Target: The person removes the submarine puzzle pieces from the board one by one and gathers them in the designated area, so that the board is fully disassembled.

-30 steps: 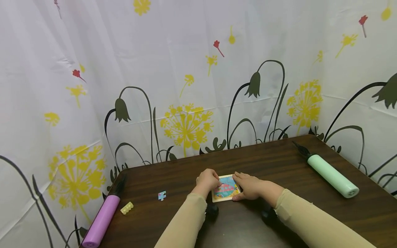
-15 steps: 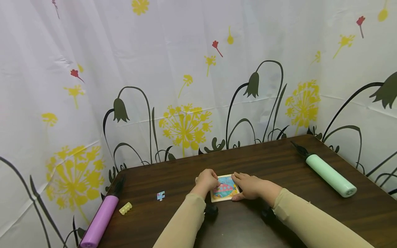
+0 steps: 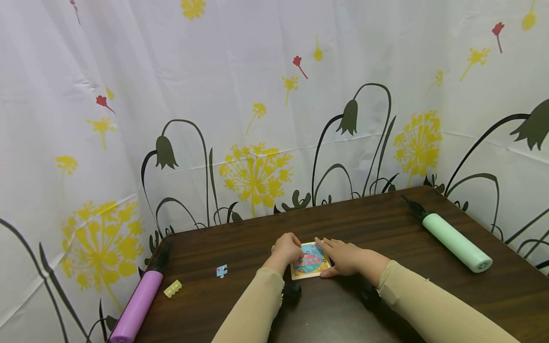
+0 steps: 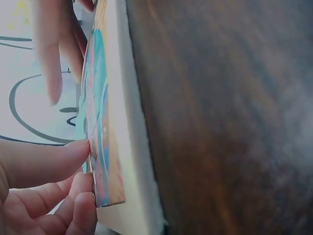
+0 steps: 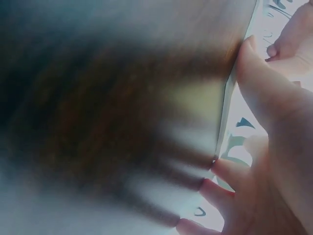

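Both hands rested on the puzzle board (image 3: 310, 265) at the table's (image 3: 386, 228) near centre — left hand (image 3: 286, 248) curled on its left edge, right hand (image 3: 345, 257) flat, fingers straight, thumb against the near edge.

In the head view, the left hand (image 3: 286, 248) covers the left edge of the puzzle board (image 3: 311, 261), and the right hand (image 3: 343, 257) hides its right side. The purple pump (image 3: 136, 305) runs off the bottom edge. The loose puzzle piece (image 3: 221, 271) is too small to read. The right wrist view is mostly blur; the surface (image 5: 112, 98) smears there.
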A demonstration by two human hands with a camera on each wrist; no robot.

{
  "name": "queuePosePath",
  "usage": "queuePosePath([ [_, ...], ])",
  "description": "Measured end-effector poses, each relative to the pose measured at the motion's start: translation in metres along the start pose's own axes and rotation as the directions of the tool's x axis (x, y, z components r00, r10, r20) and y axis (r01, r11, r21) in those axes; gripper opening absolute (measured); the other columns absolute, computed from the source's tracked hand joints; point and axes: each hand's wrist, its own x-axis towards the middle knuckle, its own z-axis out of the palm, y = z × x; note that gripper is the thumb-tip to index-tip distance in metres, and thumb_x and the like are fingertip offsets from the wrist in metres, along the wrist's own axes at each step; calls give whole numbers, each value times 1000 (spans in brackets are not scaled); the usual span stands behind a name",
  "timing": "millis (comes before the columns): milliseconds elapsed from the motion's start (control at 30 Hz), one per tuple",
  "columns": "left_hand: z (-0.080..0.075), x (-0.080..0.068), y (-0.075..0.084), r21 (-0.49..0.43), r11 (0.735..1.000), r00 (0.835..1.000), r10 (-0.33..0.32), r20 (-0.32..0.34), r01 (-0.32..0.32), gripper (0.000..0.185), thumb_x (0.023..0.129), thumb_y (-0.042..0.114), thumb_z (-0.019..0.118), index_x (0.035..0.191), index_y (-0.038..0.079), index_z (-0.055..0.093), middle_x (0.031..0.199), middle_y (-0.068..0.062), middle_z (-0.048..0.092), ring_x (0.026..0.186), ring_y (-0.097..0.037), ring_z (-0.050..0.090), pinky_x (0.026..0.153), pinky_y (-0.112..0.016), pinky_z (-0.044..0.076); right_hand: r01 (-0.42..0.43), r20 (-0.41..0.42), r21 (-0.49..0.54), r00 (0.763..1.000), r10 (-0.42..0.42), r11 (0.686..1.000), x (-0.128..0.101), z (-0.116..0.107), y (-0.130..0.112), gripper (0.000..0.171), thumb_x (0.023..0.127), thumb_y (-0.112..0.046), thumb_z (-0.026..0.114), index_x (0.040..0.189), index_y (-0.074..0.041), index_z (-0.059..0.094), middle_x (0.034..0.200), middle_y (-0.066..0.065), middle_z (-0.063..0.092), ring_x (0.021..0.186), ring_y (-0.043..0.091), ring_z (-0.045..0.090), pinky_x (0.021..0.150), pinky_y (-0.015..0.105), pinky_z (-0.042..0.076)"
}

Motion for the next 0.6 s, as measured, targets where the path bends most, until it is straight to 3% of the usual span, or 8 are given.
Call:
queuePosePath([
  [367, -1, -1, 1, -12, 1000, 1000, 15, -4, -15, 26, 74, 7, 83, 81, 10, 58, 75, -3, 57, 80, -25, 54, 88, -49, 35, 5, 21, -28, 1000, -5, 1000, 1, 1, 1, 88, 87, -61, 61, 156, -15, 30, 158, 18, 25, 143, 39, 24, 107, 61, 27],
  [600, -1, 0, -5, -108, 994, 999, 32, -31, -35, 17, 76, 4, 77, 82, 10, 61, 77, -3, 57, 73, -23, 52, 69, -37, 43, -1, 31, -23, 1000, 2, 1000, 2, 0, 1, 89, 87, -60, 62, 156, -14, 30, 158, 18, 25, 143, 39, 24, 107, 61, 27],
])
